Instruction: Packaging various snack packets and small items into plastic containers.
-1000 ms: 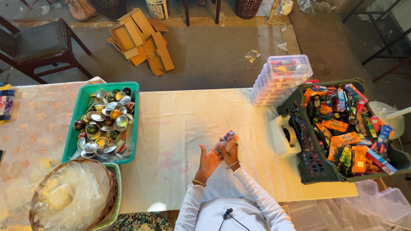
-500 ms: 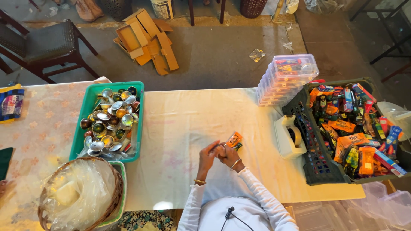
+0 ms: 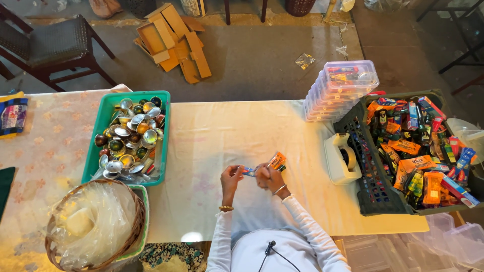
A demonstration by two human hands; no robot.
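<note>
Both hands, left hand (image 3: 231,177) and right hand (image 3: 265,177), pinch a small orange packet (image 3: 276,160) between fingertips above the cream tablecloth (image 3: 212,136), near a white tape dispenser (image 3: 341,158).

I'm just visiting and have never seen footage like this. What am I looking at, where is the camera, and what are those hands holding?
There is no machine here: a camera worn on a person's head looks down at a cloth-covered table. The left hand and right hand together hold a small orange and blue packet. To the left sits a green tray of shiny round metal cups. To the right are a white tape dispenser, a dark crate of colourful packets, and stacked clear plastic boxes.
</note>
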